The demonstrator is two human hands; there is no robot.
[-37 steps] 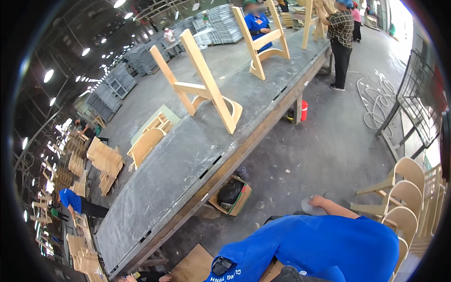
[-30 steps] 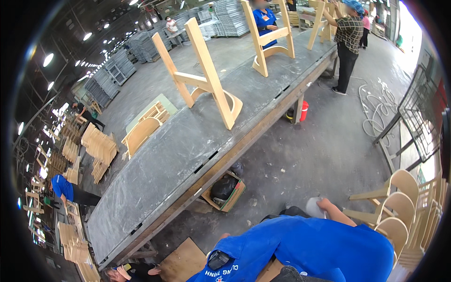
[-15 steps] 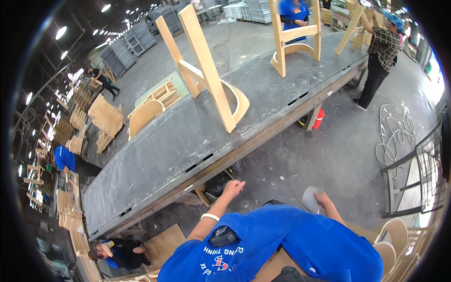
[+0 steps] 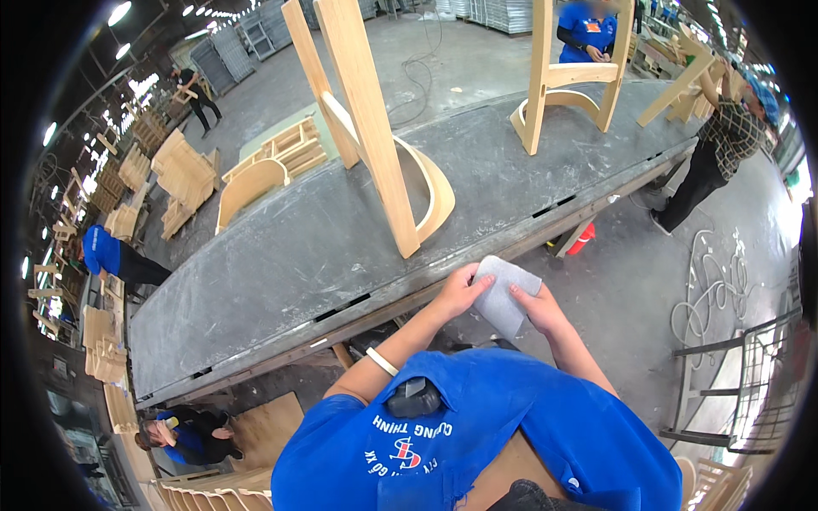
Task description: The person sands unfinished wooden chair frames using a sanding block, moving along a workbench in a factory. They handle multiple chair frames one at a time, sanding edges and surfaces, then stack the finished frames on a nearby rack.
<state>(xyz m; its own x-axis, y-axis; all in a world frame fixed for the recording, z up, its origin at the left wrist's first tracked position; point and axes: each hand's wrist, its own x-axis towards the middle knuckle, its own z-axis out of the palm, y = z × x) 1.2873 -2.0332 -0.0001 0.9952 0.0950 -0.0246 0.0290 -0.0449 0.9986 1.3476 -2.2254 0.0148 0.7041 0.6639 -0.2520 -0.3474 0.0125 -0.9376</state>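
My left hand (image 4: 460, 291) and my right hand (image 4: 543, 308) both grip a grey sheet of sandpaper (image 4: 503, 300), one at each side. The thumbs lie on its face and the fingers curl behind, partly hidden. The sheet is held in front of my body, just off the near edge of a long dark workbench (image 4: 256, 277). On the bench beyond my left hand stands a pale wooden chair frame (image 4: 372, 128), with straight legs pointing up and a curved piece at its base. Neither hand touches it.
Farther right, another wooden frame (image 4: 537, 85) stands on the bench, near a co-worker in blue (image 4: 588, 32). A person in a checked shirt (image 4: 734, 136) handles a frame at the far end. A coiled hose (image 4: 707, 298) lies on the floor. At lower left a person (image 4: 192, 439) sits low.
My left hand, earlier without the sheet, has come right and taken hold of it. My right hand has brought the sandpaper up and left from beside my body. The view has shifted slightly.
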